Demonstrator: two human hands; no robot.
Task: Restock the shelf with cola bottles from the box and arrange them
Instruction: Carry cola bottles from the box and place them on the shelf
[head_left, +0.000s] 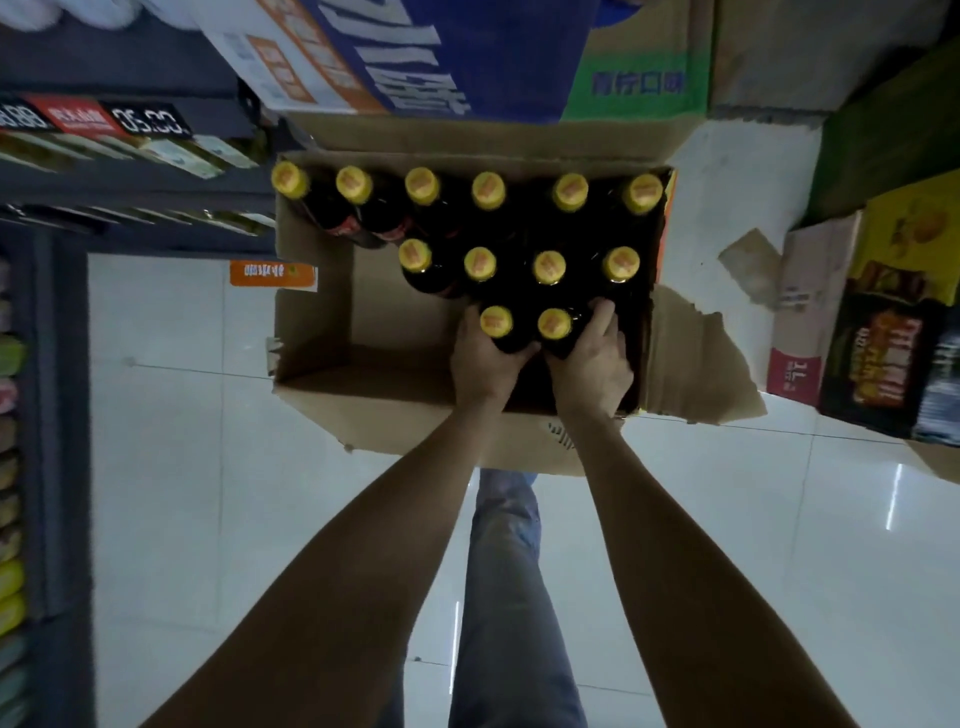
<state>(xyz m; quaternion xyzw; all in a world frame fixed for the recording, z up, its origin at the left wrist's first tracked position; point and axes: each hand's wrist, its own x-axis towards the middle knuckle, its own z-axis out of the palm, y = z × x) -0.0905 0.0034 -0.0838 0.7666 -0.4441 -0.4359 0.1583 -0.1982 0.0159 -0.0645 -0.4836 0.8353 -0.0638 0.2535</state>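
Cola bottles (480, 262) with yellow caps stand upright in an open cardboard box (317, 322) on the floor, 12 caps showing: 6 along the far wall beyond the hands, 4 in the row just ahead of the fingertips, and 2 nearest, 1 in each hand. The left hand (480, 364) curls round the neck of the left near bottle (496, 321); the right hand (592, 366) wraps the shoulder of the right near bottle (555, 323), fingers reaching past it toward the next row

The likeliest trouble, as I judge it, is the lift. Both bottles are held high, near the cap, so a smooth neck could slide through a loose grip and a full bottle would drop onto hard tile. The 2 held bottles sit touching each other and close behind the middle row; pulling them up at a slant could knock a neighbour over into the bare stretch of box to the left of the hands. The torn flap (696, 353) right of the right hand could also catch a wrist or forearm

The floor (182, 467) is pale glossy tile, with light streaks to the right of the arms. A dark shelf (62, 364) with price tags and coloured goods runs well to the left of the left hand. More cartons (883, 322) crowd the right side and others are stacked beyond the box, leaving a narrow aisle; the light is dim
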